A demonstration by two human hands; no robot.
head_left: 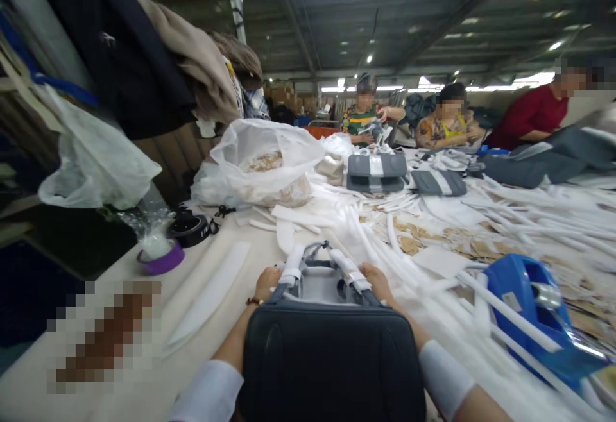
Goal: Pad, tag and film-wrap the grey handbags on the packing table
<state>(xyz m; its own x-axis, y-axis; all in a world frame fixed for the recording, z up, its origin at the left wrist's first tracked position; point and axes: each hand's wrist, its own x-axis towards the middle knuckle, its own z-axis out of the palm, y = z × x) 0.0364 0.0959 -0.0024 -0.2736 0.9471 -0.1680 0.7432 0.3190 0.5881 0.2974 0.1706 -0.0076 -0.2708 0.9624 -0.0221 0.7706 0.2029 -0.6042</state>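
A black bag (332, 361) stands right in front of me at the table's near edge, its two handles wrapped in white foam (349, 267). My left hand (267, 283) rests against the bag's left top corner beside the left handle. My right hand (378, 281) is at the right top corner beside the right handle. The bag hides most of both hands' fingers. Both forearms wear white sleeve covers.
White foam strips (481, 294) and paper scraps cover the table. A blue tape dispenser (539, 313) lies at right, a purple tape roll (161, 258) and black tape roll (190, 229) at left. A stuffed plastic bag (260, 159) and grey bags (375, 172) sit farther back. Three people work at the far end.
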